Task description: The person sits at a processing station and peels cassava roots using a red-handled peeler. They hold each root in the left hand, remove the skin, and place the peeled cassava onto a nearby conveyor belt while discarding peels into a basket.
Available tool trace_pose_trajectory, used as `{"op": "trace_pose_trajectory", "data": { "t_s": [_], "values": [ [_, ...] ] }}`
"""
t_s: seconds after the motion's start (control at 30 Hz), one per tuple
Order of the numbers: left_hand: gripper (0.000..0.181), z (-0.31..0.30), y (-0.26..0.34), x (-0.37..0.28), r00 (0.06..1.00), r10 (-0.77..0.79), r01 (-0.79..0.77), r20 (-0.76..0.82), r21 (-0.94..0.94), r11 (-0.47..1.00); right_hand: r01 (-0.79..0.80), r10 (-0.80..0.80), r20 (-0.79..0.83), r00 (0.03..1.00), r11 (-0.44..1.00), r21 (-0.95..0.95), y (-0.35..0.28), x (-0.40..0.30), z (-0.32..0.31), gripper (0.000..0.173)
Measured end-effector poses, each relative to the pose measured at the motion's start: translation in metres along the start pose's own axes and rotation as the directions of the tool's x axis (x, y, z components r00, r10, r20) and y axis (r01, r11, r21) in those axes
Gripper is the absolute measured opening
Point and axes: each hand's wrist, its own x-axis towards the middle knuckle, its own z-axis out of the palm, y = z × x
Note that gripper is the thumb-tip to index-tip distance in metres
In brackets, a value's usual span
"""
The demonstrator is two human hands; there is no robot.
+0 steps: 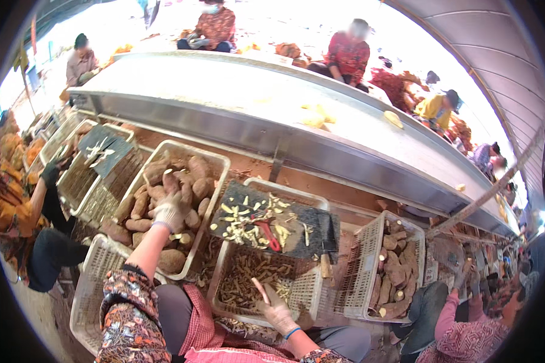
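My left hand [169, 212], in a whitish knit glove, reaches into a plastic basket [225, 169] heaped with brown root tubers [199, 167]. Its fingers touch a tuber with a pale cut tip [170, 180]; whether they grip it I cannot tell. My right hand [277, 313], gloved with a blue band at the wrist, holds a slim pinkish tool [260, 291], its kind unclear. That hand is over a basket of peelings [250, 277]. Above this basket lies a dark board [299, 227] with pale peel scraps, a red-handled peeler [269, 233] and a wooden-handled cleaver [327, 245].
A long metal-sided table [200, 106] runs across the far side, with pale peeled pieces [315, 116] on it. Another tuber basket [377, 267] stands right. A basket [95, 272] is beside my left leg. Co-workers sit at both sides and beyond the table. A slanted pole [490, 190] crosses at right.
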Motion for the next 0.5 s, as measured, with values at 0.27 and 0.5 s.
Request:
{"op": "trace_pose_trajectory", "data": {
  "t_s": [0.27, 0.5],
  "values": [
    [0.057, 0.005, -0.017, -0.013, 0.995, -0.098, 0.083, 0.037, 0.293, 0.953, -0.051, 0.047, 0.118, 0.992, 0.998, 0.029, -0.014, -0.011, -0.004, 0.065],
    [0.037, -0.023, 0.014, -0.042, 0.913, -0.225, 0.214, 0.339, -0.871, -0.443, -0.054, 0.108, -0.07, 0.992, 0.843, 0.535, -0.046, -0.018, -0.008, 0.056]
  ]
}}
